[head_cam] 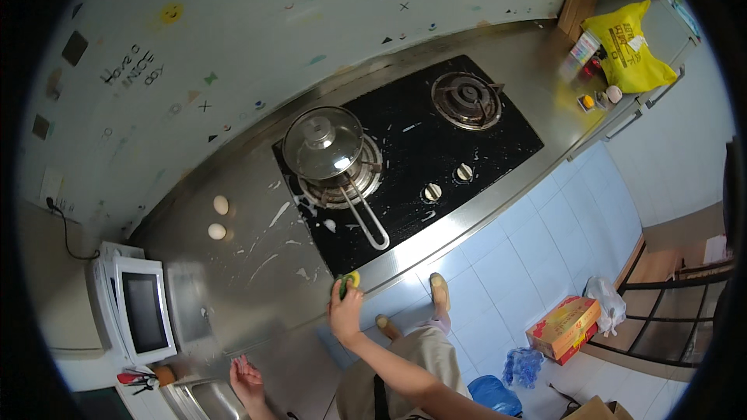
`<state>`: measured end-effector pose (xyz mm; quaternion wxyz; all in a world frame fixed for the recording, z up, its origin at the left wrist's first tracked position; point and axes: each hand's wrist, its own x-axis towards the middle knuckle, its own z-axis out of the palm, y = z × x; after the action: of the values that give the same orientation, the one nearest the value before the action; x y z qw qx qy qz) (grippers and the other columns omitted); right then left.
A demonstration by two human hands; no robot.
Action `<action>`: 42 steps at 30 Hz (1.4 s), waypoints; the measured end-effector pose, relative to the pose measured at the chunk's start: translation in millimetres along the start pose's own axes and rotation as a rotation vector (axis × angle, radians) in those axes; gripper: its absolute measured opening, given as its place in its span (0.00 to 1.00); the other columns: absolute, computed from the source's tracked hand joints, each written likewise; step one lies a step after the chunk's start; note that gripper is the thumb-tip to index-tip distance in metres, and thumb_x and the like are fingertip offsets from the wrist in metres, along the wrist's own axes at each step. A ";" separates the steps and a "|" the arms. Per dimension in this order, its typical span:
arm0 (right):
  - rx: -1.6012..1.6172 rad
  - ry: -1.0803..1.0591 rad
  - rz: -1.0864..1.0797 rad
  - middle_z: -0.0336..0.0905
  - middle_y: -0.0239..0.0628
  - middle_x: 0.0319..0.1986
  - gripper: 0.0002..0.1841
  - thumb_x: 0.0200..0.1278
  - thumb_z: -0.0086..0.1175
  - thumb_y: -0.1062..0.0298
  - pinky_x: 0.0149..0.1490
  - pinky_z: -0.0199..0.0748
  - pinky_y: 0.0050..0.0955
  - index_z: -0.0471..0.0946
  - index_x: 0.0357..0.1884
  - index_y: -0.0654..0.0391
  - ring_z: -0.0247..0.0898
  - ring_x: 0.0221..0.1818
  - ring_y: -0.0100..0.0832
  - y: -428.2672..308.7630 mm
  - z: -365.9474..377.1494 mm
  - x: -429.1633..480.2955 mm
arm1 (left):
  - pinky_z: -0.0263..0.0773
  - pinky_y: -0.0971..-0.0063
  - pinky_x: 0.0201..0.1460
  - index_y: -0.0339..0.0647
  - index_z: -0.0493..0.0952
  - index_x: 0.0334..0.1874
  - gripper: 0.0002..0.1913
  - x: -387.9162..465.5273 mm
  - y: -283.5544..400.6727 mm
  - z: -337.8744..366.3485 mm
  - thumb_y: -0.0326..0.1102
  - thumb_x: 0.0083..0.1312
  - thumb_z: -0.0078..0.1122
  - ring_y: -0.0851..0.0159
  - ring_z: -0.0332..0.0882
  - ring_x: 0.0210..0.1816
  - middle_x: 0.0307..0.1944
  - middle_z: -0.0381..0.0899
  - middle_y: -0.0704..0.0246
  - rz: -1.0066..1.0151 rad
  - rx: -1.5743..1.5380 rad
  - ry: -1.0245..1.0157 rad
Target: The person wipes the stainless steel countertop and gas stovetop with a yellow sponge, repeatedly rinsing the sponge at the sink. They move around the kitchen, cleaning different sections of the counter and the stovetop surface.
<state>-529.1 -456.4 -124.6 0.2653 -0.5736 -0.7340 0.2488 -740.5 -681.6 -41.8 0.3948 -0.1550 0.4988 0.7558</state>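
Observation:
My right hand [345, 310] grips a yellow and green scrub sponge [352, 280] at the near left corner of the black gas cooktop [402, 146], by the counter's front edge. Below and to the left, my left hand [247, 378] is raised near the sink, its fingers apart and nothing in it. A pot with a glass lid [323, 143] sits on the left burner, its wire handle [366, 219] pointing towards me. White foam streaks lie on the cooktop's left part and on the steel counter [251, 297]. The right burner [468, 99] bears no pot.
Two eggs [217, 231] lie on the counter at the left. A white microwave [143, 309] and a sink [213, 399] stand at lower left. At upper right are a yellow bag [630, 52] and small items. Boxes [563, 326] and blue plastic bags [495, 395] lie on the tiled floor.

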 end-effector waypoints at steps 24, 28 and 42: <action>0.540 0.372 0.359 0.70 0.38 0.51 0.22 0.61 0.45 0.68 0.56 0.63 0.27 0.68 0.59 0.57 0.65 0.52 0.30 387.1 -372.8 194.0 | 0.73 0.81 0.30 0.47 0.78 0.38 0.08 0.8 -108.1 137.5 0.40 0.64 0.53 0.71 0.78 0.29 0.43 0.81 0.67 -0.078 0.089 -0.067; 0.041 0.356 0.143 0.66 0.45 0.55 0.22 0.58 0.47 0.68 0.63 0.55 0.36 0.71 0.56 0.57 0.58 0.57 0.44 427.2 -392.0 292.2 | 0.74 0.82 0.29 0.49 0.79 0.38 0.07 4.6 -118.9 142.2 0.39 0.61 0.57 0.71 0.79 0.31 0.42 0.81 0.69 -0.046 0.149 -0.054; -0.240 0.237 -0.088 0.64 0.44 0.55 0.25 0.49 0.54 0.77 0.60 0.61 0.40 0.72 0.54 0.56 0.58 0.52 0.49 418.0 -315.6 431.9 | 0.76 0.80 0.33 0.49 0.78 0.39 0.07 -64.5 -146.6 170.1 0.39 0.63 0.55 0.70 0.78 0.31 0.44 0.80 0.69 0.056 0.129 0.207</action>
<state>-106.4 74.7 -127.4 0.2904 -0.5937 -0.7464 0.0781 -561.9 -533.1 -16.6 0.3292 -0.1924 0.5885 0.7130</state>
